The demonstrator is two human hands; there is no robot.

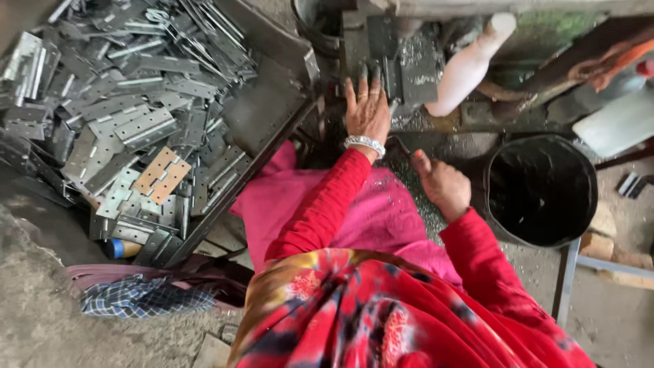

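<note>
My left hand [366, 109], with a silver bangle at the wrist, lies flat with fingers spread on the dark metal bed of a press machine [409, 61], fingertips touching a grey metal plate there. My right hand [444, 185] is nearer my body, curled with the thumb up around a thin dark handle [400, 146] that sticks out toward the machine. Both arms wear red sleeves. Metal shavings cover the bed between the hands. What lies under the left palm is hidden.
A slanted metal tray [272, 116] at the left holds a heap of grey hinges [129, 123], with one copper-coloured hinge [161, 175]. A black bucket [541, 189] stands at the right. A white bottle [466, 68] leans by the machine. A checked cloth [136, 296] lies at the lower left.
</note>
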